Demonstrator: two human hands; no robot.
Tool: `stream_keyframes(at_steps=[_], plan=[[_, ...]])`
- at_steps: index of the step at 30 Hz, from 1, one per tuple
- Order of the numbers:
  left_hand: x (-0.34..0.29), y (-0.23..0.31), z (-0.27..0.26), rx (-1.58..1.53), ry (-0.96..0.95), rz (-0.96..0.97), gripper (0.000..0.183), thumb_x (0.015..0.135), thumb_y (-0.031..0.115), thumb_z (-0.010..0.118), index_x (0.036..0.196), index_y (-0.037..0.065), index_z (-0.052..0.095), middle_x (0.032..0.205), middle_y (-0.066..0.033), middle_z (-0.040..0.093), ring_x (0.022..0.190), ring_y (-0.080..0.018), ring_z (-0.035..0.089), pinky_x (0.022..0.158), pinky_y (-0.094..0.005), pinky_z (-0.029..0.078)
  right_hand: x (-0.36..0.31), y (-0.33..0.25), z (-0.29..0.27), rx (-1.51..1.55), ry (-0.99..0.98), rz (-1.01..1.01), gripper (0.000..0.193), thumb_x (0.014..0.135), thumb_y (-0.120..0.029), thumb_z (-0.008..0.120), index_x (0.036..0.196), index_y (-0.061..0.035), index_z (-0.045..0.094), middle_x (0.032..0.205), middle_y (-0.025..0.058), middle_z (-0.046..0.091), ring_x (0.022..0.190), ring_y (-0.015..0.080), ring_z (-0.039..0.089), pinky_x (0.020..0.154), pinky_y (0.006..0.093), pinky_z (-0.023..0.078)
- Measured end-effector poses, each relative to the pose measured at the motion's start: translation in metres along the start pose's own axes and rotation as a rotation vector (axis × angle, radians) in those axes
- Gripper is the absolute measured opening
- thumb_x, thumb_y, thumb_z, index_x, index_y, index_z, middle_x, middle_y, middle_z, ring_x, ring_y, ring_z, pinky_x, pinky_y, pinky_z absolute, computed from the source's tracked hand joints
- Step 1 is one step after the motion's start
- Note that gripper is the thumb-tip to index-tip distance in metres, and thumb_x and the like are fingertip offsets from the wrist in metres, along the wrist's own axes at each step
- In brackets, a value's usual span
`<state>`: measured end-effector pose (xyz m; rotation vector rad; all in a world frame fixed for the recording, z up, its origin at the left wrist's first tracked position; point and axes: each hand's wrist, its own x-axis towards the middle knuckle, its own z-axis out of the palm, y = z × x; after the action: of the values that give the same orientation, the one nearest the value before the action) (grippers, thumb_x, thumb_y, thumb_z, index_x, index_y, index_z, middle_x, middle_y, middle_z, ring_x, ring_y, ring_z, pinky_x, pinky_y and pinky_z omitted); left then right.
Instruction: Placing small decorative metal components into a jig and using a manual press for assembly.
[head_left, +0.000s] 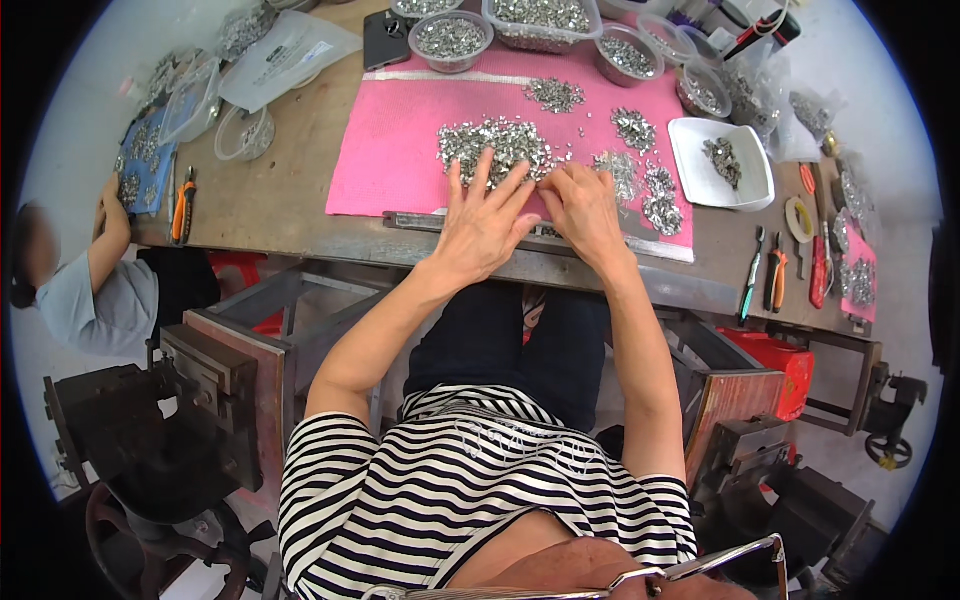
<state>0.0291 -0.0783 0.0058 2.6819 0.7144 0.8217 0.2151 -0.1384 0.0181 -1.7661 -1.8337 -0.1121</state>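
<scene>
A large heap of small shiny metal pieces [500, 138] lies on the pink cloth [385, 135] in front of me. My left hand [480, 225] is open, its spread fingers lying on the near side of the heap. Just to its right, my right hand [585, 212] has its fingers curled and pinched together at the heap's edge. What those fingertips hold, if anything, is too small to make out. Below both hands a narrow metal bar [415, 220] runs along the cloth's near edge. Smaller piles of metal pieces [661, 200] lie right of my right hand.
Tubs of metal pieces [450, 40] and a phone [387, 40] line the far side. At right are a white tray [700, 180], orange-handled pliers [775, 280] and a teal-handled tool [751, 278]. More pliers [183, 208] lie at left, near another person [90, 290].
</scene>
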Motion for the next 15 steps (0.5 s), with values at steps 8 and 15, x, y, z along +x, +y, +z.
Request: stream_keyframes(at_steps=[8, 15], plan=[[-0.01, -0.005, -0.011, -0.163, 0.007, -0.006, 0.026, 0.097, 0.026, 0.065, 0.113, 0.008, 0.075, 0.122, -0.0054, 0.071, 0.135, -0.0378, 0.047, 0.114, -0.0663, 0.019, -0.014, 0.002, -0.017, 0.118, -0.027, 0.099, 0.005, 0.086, -0.011, 0.071, 0.089, -0.0088, 0.068, 0.081, 0.0065, 0.063, 0.081, 0.0267, 0.063, 0.08, 0.0407, 0.04], [0.004, -0.014, -0.018, -0.088, 0.164, -0.077, 0.009, 0.086, 0.016, 0.075, 0.094, 0.013, 0.075, 0.088, 0.0008, 0.068, 0.093, -0.0207, 0.057, 0.096, -0.0439, 0.034, -0.003, -0.009, 0.007, 0.009, 0.06, 0.07, 0.011, 0.085, -0.015, 0.076, 0.084, -0.0076, 0.068, 0.077, 0.0052, 0.064, 0.074, 0.0247, 0.062, 0.076, 0.0391, 0.039]])
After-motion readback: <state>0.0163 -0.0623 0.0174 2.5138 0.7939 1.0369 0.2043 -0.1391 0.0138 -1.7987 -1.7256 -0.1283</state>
